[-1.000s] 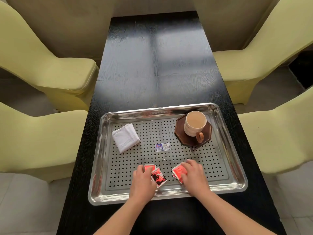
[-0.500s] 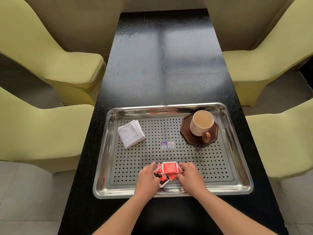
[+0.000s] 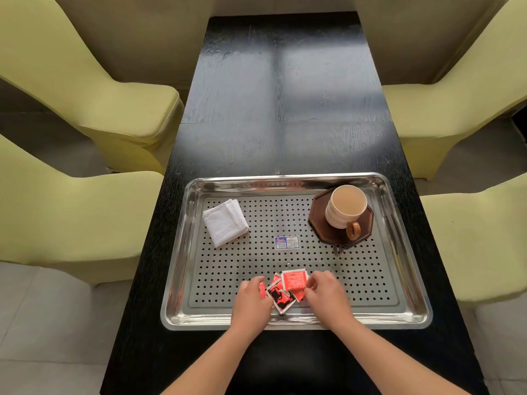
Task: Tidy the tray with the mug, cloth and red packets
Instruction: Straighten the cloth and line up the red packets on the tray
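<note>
A perforated steel tray (image 3: 182, 252) lies on the near end of a black table. Several red packets (image 3: 293, 282) are bunched at the tray's front middle. My left hand (image 3: 252, 303) presses against the pile from the left and my right hand (image 3: 328, 295) from the right, fingers curled on the packets. A folded white cloth (image 3: 225, 222) rests at the tray's back left. At the back right a cream mug (image 3: 343, 208) with a brown handle stands on a dark octagonal coaster (image 3: 316, 220).
The black table (image 3: 285, 109) stretches away beyond the tray. Yellow-green covered chairs (image 3: 71, 209) flank it on both sides. A small blue label (image 3: 286, 242) is stuck at the tray's centre.
Both hands have pushed the two separate groups of red packets together into one pile at the tray's front middle. The camera view has shifted slightly.
</note>
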`<state>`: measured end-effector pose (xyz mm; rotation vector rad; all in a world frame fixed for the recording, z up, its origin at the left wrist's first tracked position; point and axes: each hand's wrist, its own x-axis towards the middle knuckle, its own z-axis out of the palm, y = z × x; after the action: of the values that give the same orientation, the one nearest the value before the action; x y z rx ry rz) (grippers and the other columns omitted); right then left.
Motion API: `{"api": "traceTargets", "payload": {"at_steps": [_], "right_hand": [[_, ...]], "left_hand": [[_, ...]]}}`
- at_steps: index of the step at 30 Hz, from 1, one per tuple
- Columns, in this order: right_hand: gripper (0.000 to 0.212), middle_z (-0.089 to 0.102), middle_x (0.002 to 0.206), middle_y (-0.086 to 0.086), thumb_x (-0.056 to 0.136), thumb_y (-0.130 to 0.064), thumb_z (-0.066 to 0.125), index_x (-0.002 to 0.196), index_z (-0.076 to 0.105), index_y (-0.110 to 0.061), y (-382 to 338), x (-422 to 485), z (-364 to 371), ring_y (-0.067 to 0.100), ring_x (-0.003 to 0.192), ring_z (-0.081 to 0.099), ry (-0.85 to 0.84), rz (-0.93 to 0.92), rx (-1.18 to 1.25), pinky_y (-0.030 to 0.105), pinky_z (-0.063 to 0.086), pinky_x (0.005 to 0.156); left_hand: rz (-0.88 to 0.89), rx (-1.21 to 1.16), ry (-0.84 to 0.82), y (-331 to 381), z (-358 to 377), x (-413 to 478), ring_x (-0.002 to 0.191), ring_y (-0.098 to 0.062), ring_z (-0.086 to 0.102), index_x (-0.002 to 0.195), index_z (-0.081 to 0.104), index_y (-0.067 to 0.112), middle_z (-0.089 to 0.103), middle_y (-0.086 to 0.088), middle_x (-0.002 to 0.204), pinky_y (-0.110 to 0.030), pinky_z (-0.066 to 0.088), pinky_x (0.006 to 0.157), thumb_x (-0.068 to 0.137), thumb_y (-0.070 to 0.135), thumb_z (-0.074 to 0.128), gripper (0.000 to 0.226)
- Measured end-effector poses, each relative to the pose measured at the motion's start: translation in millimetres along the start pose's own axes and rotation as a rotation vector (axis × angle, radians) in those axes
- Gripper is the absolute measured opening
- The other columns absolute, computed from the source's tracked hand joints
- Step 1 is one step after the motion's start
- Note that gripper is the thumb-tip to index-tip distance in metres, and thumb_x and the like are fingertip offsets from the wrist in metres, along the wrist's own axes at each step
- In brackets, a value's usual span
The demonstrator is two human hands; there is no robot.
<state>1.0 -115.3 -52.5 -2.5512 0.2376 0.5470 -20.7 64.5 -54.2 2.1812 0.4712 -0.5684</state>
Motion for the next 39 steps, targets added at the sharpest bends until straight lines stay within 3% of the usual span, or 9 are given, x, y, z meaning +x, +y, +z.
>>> {"api": "traceTargets", "payload": {"at_steps": [6, 9, 13, 16, 20, 23, 28, 35, 39], "right_hand": [[0.025, 0.053, 0.118, -0.001, 0.091, -0.022, 0.062, 0.117, 0.059, -0.019, 4.6, 8.0, 1.0, 0.015, 0.101, 0.055, -0.045, -0.02, -0.062, 0.029, 0.046, 0.082], [0.03, 0.051, 0.117, -0.004, 0.091, -0.024, 0.063, 0.12, 0.058, -0.019, 3.6, 3.1, 8.2, 0.014, 0.105, 0.051, -0.098, -0.065, -0.067, 0.028, 0.045, 0.089], [0.025, 0.051, 0.11, -0.007, 0.091, -0.021, 0.062, 0.116, 0.062, -0.019, 3.5, -6.2, 13.8, 0.014, 0.103, 0.053, -0.125, -0.1, -0.067, 0.025, 0.044, 0.087], [0.023, 0.053, 0.108, -0.007, 0.093, -0.02, 0.06, 0.116, 0.063, -0.021, 5.8, -9.5, 10.9, 0.012, 0.098, 0.057, -0.101, -0.078, -0.018, 0.027, 0.048, 0.083], [0.027, 0.055, 0.113, -0.004, 0.094, -0.021, 0.062, 0.121, 0.059, -0.022, 1.7, -6.0, 7.3, 0.011, 0.096, 0.058, -0.09, -0.048, 0.036, 0.031, 0.053, 0.084], [0.026, 0.057, 0.107, -0.005, 0.094, -0.019, 0.059, 0.119, 0.062, -0.021, -0.7, -5.8, 11.1, 0.01, 0.094, 0.059, -0.137, -0.077, -0.017, 0.029, 0.051, 0.084], [0.017, 0.064, 0.101, -0.006, 0.094, -0.021, 0.058, 0.11, 0.066, -0.02, -13.5, 8.2, 5.3, 0.01, 0.089, 0.06, -0.047, -0.024, -0.024, 0.028, 0.049, 0.074], [0.02, 0.068, 0.099, -0.005, 0.096, -0.019, 0.057, 0.113, 0.067, -0.02, -67.5, 47.8, 0.1, 0.012, 0.089, 0.062, -0.046, -0.109, 0.045, 0.031, 0.052, 0.079], [0.023, 0.071, 0.106, -0.002, 0.095, -0.018, 0.057, 0.116, 0.066, -0.019, -105.7, 75.9, 2.7, 0.016, 0.094, 0.064, -0.08, -0.138, 0.049, 0.036, 0.054, 0.085]], "left_hand": [[-0.073, 0.024, 0.046, -15.5, -12.7, 6.8, 0.094, -0.013, 0.055, 0.139, 0.05, 0.02, 0.05, -0.002, 0.118, -0.027, 0.047, 0.08, 0.089, 0.012, 0.054, 0.051], [-0.062, -0.015, 0.017, -10.6, -7.3, 7.8, 0.1, -0.013, 0.056, 0.14, 0.05, 0.019, 0.051, -0.003, 0.123, -0.03, 0.051, 0.086, 0.091, 0.01, 0.052, 0.05], [-0.042, -0.058, -0.005, -6.8, -1.3, 7.0, 0.097, -0.007, 0.057, 0.139, 0.051, 0.022, 0.053, 0.002, 0.12, -0.018, 0.051, 0.068, 0.091, 0.009, 0.055, 0.051], [-0.017, -0.023, -0.013, -9.2, -4.8, 3.8, 0.109, -0.01, 0.054, 0.138, 0.052, 0.023, 0.057, 0.003, 0.125, -0.027, 0.051, 0.089, 0.09, 0.012, 0.057, 0.049], [-0.003, 0.069, 0.031, -19.6, -11.5, 5.3, 0.119, -0.014, 0.046, 0.136, 0.054, 0.021, 0.054, 0.0, 0.128, -0.032, 0.043, 0.1, 0.091, 0.016, 0.056, 0.046], [-0.002, 0.052, 0.01, -19.4, -11.3, 4.0, 0.118, -0.012, 0.047, 0.137, 0.053, 0.022, 0.054, 0.002, 0.131, -0.032, 0.045, 0.1, 0.09, 0.014, 0.055, 0.048], [0.035, 0.095, 0.033, -24.4, -18.6, 4.9, 0.115, -0.01, 0.047, 0.134, 0.052, 0.025, 0.054, 0.005, 0.125, -0.031, 0.049, 0.095, 0.092, 0.018, 0.058, 0.043], [0.144, 0.456, 0.216, -39.1, -57.1, 17.7, 0.104, -0.01, 0.041, 0.113, 0.056, 0.032, 0.051, 0.01, 0.113, -0.026, 0.037, 0.093, 0.087, 0.026, 0.055, 0.026], [0.196, 0.602, 0.395, -53.1, -84.3, 34.0, 0.136, -0.023, 0.036, 0.137, 0.049, 0.024, 0.046, -0.003, 0.142, -0.042, 0.023, 0.118, 0.084, 0.026, 0.06, 0.054]]}}
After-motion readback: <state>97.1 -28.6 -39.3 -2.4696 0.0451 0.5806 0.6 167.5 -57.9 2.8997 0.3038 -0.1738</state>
